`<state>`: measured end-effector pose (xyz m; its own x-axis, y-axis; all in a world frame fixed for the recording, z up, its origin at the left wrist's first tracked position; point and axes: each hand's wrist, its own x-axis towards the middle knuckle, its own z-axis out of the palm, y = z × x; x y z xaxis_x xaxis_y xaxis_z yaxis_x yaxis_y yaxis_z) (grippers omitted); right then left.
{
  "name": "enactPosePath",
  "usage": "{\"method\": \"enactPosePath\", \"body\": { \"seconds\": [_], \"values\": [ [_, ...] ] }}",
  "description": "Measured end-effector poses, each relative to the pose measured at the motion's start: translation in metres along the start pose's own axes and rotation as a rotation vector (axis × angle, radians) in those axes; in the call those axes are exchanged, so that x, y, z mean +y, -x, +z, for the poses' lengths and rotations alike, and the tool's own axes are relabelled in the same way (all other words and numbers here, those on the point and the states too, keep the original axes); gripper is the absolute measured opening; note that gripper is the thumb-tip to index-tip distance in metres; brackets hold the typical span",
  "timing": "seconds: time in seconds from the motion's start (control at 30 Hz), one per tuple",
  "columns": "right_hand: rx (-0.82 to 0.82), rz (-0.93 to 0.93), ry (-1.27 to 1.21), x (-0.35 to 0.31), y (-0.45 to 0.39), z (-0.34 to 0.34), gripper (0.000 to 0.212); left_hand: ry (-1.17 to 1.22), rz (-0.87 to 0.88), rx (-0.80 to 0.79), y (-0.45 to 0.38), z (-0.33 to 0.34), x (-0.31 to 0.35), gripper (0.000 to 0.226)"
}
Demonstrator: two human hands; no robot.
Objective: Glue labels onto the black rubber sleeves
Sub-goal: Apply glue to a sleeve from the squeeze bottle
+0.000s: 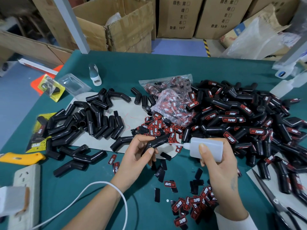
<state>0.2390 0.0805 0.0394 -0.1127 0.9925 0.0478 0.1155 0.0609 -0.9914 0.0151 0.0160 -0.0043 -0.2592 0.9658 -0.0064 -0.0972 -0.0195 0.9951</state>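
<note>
My left hand (139, 155) grips a bent black rubber sleeve (157, 142) above the green table. My right hand (217, 165) holds a white glue bottle (207, 149) on its side, and the bottle's thin needle tip points left and touches the sleeve. Plain black sleeves (86, 123) lie in a heap on the left. Sleeves with red-and-black labels (240, 123) are piled on the right. Loose labels (159, 128) lie behind my hands, and more labels (194, 206) are scattered in front of them.
A clear bag of labels (172, 100) sits mid-table. A yellow utility knife (21, 157) and a white power strip (25, 185) with a cable lie at the left. Scissors (272, 196) lie at the right. Cardboard boxes (116, 25) stand beyond the table's far edge.
</note>
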Motion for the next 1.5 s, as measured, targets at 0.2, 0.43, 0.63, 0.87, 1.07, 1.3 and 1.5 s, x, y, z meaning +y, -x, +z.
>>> {"method": "enactPosePath", "body": {
  "seconds": [0.2, 0.43, 0.63, 0.87, 1.07, 1.3, 1.5],
  "values": [
    [0.005, 0.005, -0.002, 0.0002, -0.0008, -0.0001, 0.028, -0.01, -0.007, 0.006, 0.0004, -0.0004, 0.0008, 0.024],
    [0.024, 0.015, -0.009, 0.0014, -0.0012, -0.0019, 0.029, -0.015, -0.004, 0.008, 0.0005, -0.0001, 0.0008, 0.025],
    [0.02, 0.013, -0.001, 0.0026, -0.0006, -0.0021, 0.029, -0.015, 0.002, 0.006, 0.0005, 0.0, 0.0018, 0.024],
    [0.027, 0.003, 0.001, 0.0038, -0.0011, -0.0027, 0.029, -0.009, 0.005, 0.012, 0.0003, -0.0002, 0.0022, 0.024],
    [0.049, -0.002, -0.009, 0.0026, -0.0034, -0.0037, 0.027, -0.017, 0.015, 0.012, 0.0001, 0.0002, 0.0028, 0.024],
    [0.051, -0.004, -0.015, 0.0004, -0.003, -0.0043, 0.027, -0.022, 0.015, 0.015, 0.0, -0.0002, 0.002, 0.023],
    [0.047, -0.007, -0.002, -0.0001, -0.0014, -0.0026, 0.026, -0.028, 0.014, 0.015, 0.001, -0.0012, 0.0031, 0.026]
  ]
}}
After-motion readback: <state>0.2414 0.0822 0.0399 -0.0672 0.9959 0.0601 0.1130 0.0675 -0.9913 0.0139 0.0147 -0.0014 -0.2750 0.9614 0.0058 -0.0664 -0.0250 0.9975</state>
